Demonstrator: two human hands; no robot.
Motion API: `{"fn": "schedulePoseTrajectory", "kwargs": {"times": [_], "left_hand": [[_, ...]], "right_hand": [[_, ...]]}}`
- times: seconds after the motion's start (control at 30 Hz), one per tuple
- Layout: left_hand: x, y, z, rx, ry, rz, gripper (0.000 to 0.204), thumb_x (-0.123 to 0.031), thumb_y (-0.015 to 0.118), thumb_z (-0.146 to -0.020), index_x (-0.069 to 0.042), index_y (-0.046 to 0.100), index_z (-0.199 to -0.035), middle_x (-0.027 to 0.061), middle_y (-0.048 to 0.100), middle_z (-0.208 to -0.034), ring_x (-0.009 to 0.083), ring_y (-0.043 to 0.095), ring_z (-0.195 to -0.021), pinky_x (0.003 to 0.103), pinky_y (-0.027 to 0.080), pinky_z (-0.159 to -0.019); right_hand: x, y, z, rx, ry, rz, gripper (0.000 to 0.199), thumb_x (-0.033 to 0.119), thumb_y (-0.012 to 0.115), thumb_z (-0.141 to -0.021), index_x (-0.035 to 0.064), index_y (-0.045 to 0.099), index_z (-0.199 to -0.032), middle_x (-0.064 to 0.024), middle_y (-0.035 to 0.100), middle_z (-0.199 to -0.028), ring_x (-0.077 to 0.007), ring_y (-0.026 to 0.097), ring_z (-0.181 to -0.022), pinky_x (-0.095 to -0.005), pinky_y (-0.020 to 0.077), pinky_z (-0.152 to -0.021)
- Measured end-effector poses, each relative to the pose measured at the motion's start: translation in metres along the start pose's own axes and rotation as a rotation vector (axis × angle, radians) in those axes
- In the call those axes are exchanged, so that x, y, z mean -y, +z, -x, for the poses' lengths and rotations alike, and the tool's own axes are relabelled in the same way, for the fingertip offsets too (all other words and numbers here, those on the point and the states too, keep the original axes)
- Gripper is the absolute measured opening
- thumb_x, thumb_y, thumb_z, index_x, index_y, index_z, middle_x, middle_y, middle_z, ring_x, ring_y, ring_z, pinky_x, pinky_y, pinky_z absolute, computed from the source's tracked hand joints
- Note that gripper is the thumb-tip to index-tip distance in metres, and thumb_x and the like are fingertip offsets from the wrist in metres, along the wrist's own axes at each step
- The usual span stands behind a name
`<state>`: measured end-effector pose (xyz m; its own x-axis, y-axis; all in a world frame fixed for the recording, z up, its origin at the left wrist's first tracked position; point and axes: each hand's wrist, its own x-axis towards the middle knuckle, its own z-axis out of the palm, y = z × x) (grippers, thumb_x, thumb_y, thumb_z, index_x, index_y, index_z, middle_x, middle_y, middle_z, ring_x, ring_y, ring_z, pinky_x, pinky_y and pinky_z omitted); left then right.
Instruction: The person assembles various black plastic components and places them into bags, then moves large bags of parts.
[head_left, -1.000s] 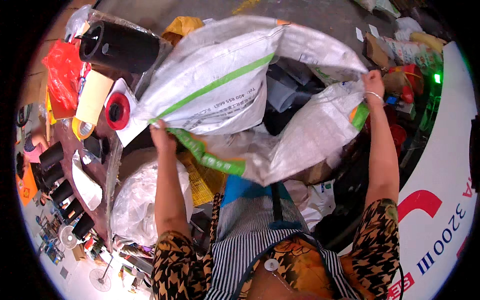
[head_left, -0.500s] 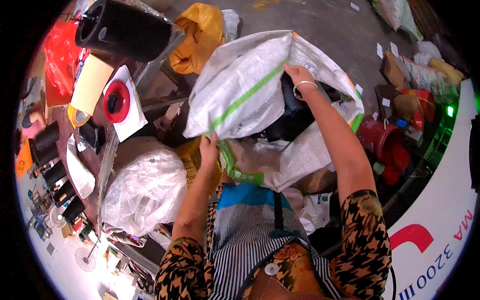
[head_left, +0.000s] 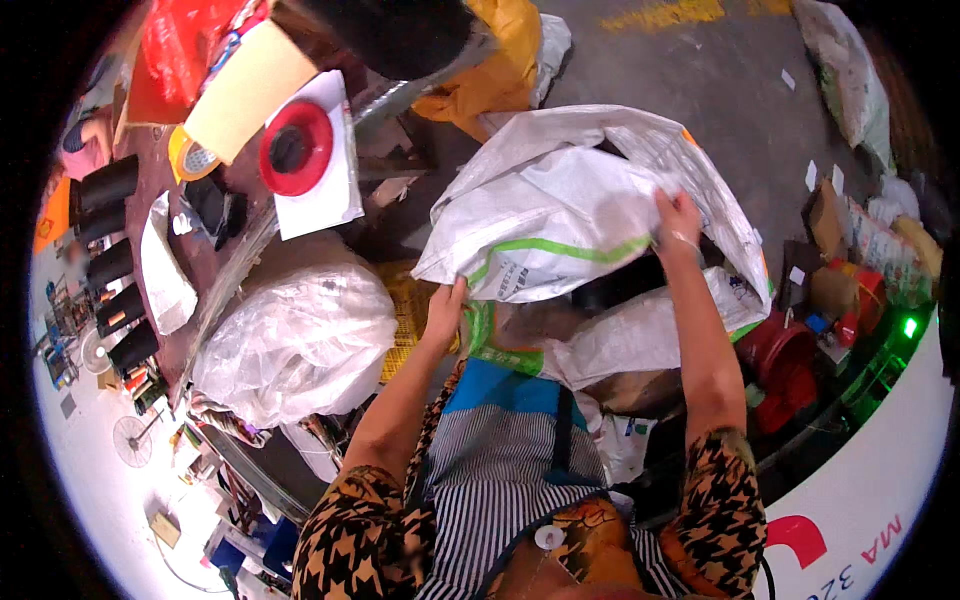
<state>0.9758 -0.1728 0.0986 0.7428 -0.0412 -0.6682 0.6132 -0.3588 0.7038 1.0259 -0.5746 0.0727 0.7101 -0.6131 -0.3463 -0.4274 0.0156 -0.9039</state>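
A large white woven sack [head_left: 560, 205] with a green stripe lies in front of me, its mouth gaping. My left hand [head_left: 447, 312] is closed on the sack's left edge, beside the green band at its near rim. Farther right, my right hand [head_left: 678, 222] pinches the sack's edge, where the green stripe ends. The sack's far side rises in a loose arc beyond my hands. Something black [head_left: 625, 285] shows inside the mouth, mostly covered by the folded white cloth.
Bundled clear plastic [head_left: 300, 345] and a yellow crate [head_left: 402, 325] are at my left. The table beyond holds a red ring-shaped spool [head_left: 296, 148], yellow tape [head_left: 192, 158] and a black roll [head_left: 400, 30]. Red buckets [head_left: 780, 355] stand right; a white machine panel [head_left: 860, 480] is near.
My right hand has come nearer and pulled the sack's raised edge down, so the white cloth covers more of the black contents. The left hand keeps its grip. The whole view has shifted.
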Motion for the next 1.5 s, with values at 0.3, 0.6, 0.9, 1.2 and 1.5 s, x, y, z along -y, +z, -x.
{"fn": "schedulePoseTrajectory", "kwargs": {"times": [0.3,0.6,0.9,1.2,1.5], "left_hand": [[-0.073,-0.015,0.063,-0.06,0.389,-0.005,0.025,-0.018,0.048,-0.092,0.003,0.057,-0.103,0.0074,0.06,-0.084,0.0149,0.053,-0.077,0.031,0.043,-0.069],[-0.077,0.025,0.03,0.048,0.54,-0.27,0.027,-0.023,0.05,-0.09,0.002,0.057,-0.096,0.0236,0.057,-0.089,0.0397,0.055,-0.085,0.043,0.042,-0.074],[-0.084,0.031,0.034,0.077,0.672,-0.291,0.032,-0.027,0.061,-0.084,-0.003,0.057,-0.104,0.0189,0.057,-0.104,0.0381,0.057,-0.088,0.04,0.046,-0.076],[-0.041,-0.023,-0.039,-0.186,0.313,0.357,0.02,-0.011,0.062,-0.083,-0.002,0.052,-0.098,0.0087,0.061,-0.084,0.0157,0.061,-0.068,0.029,0.049,-0.065],[-0.067,-0.019,-0.012,-0.244,0.404,0.206,0.035,-0.011,0.061,-0.083,-0.003,0.049,-0.114,0.0118,0.055,-0.103,0.0165,0.058,-0.072,0.03,0.047,-0.07]], "right_hand": [[0.205,-0.138,0.146,-0.258,-0.206,-0.114,0.022,0.003,0.055,-0.088,-0.0063,0.056,-0.108,-0.0092,0.061,-0.103,-0.0146,0.056,-0.09,-0.0288,0.0446,-0.083],[0.174,-0.174,0.152,-0.744,-0.424,1.266,0.053,0.024,0.073,-0.074,-0.0045,0.051,-0.113,-0.0197,0.055,-0.113,-0.0369,0.051,-0.103,-0.0437,0.0413,-0.086],[0.137,-0.023,0.146,0.23,-0.916,1.42,0.047,0.023,0.073,-0.062,0.016,0.059,-0.107,-0.0064,0.059,-0.109,-0.0261,0.053,-0.107,-0.0497,0.0322,-0.099],[0.231,-0.147,0.14,-0.044,-0.725,1.096,0.023,0.007,0.064,-0.073,0.0052,0.064,-0.096,-0.0129,0.065,-0.09,-0.0306,0.063,-0.083,-0.0355,0.0487,-0.074],[0.293,-0.194,0.191,-0.21,-0.409,0.771,0.026,0.015,0.064,-0.084,-0.0019,0.063,-0.104,-0.0067,0.065,-0.086,-0.0095,0.055,-0.076,-0.0248,0.0441,-0.071]]}}
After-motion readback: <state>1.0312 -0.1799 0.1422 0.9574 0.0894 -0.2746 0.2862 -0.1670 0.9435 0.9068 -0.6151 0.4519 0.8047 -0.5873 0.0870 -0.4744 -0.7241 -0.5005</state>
